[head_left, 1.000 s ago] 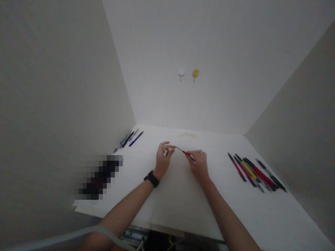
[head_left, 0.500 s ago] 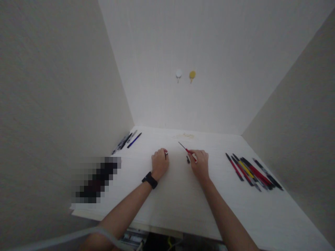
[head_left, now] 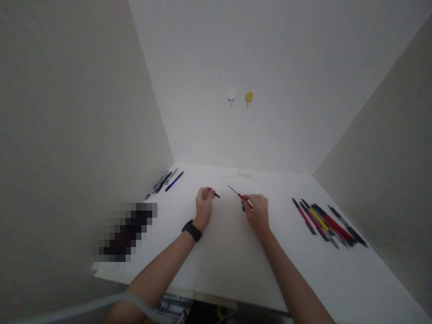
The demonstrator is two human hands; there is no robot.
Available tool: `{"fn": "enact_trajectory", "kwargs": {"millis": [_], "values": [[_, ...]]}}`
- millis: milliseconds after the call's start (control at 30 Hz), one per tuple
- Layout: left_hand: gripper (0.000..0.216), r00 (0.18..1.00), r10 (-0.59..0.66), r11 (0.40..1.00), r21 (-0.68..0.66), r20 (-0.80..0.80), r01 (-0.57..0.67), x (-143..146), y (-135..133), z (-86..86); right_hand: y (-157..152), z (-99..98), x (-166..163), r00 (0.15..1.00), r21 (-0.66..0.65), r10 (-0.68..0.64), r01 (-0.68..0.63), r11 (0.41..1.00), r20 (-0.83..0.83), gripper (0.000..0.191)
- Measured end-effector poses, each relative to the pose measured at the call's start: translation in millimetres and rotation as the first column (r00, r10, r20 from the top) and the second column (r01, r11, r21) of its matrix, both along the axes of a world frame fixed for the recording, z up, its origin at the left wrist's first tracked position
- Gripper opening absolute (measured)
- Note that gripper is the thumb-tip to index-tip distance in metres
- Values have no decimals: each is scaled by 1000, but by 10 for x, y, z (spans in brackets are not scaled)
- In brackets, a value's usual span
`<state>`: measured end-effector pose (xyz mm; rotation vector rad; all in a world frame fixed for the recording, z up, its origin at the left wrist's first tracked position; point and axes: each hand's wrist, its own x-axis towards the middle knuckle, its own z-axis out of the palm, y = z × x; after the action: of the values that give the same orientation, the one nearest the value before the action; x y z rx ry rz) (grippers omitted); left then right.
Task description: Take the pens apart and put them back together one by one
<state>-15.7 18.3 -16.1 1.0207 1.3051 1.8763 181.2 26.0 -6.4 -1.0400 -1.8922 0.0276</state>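
My left hand [head_left: 204, 202], with a black watch [head_left: 192, 231] on its wrist, is turned with its fingers curled. Thumb and fingertips pinch a small dark pen piece [head_left: 217, 195], whose end points right. My right hand [head_left: 258, 208] is closed on a slim red pen [head_left: 240, 196]. From the pen's far end a thin grey rod [head_left: 232, 189] sticks out up and left, toward the left hand but apart from it. Just under the right fingers a small black piece [head_left: 243, 207] lies on the white table [head_left: 232, 252], partly hidden.
Several red, yellow and black pens [head_left: 326, 223] lie in a group on the right. More pens, one of them blue [head_left: 174, 181], lie at the back left. A pixelated dark patch [head_left: 126, 234] covers the left edge. Two hooks [head_left: 249, 96] are on the back wall.
My left hand has rolled over and its fingers have shifted, so the dark piece now shows more, pointing right. My right hand and the red pen have barely moved.
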Motion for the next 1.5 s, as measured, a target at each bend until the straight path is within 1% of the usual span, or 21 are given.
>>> {"fn": "enact_trajectory", "kwargs": {"millis": [67, 133, 200, 333, 700, 900, 1100, 1367, 1500], "values": [[26, 993, -23, 1000, 11, 115, 22, -6, 8, -2, -10, 7, -9, 1000, 0, 9, -9, 1000, 5, 8], [29, 980, -38, 999, 10, 196, 37, -17, 20, -6, -21, 17, -17, 1000, -1, 22, -21, 1000, 12, 8], [30, 971, -31, 999, -9, 238, 34, -27, 30, -4, -32, 28, -22, 999, -4, 35, -35, 999, 14, 8], [30, 966, -20, 999, -36, 259, 31, -30, 34, 18, -38, 34, -27, 998, -13, 64, -64, 998, 22, 9], [37, 974, -28, 999, -39, 226, 38, 3, 15, 59, -13, -9, -33, 996, -22, 73, -72, 997, 51, 10], [34, 979, -39, 998, -35, 200, 47, 0, 14, 42, -23, 9, -37, 995, -30, 79, -78, 997, 58, 11], [36, 979, -50, 998, -24, 199, 56, 6, 6, 58, -16, -5, -36, 996, -31, 75, -73, 997, 49, 12], [36, 993, 14, 1000, -26, 120, -11, 3, -17, 57, -17, -2, -32, 996, -22, 76, -75, 997, 55, 11], [36, 995, -1, 999, -38, 99, 5, 21, -27, 61, -18, 0, -35, 994, -35, 92, -90, 995, 65, 11]]}}
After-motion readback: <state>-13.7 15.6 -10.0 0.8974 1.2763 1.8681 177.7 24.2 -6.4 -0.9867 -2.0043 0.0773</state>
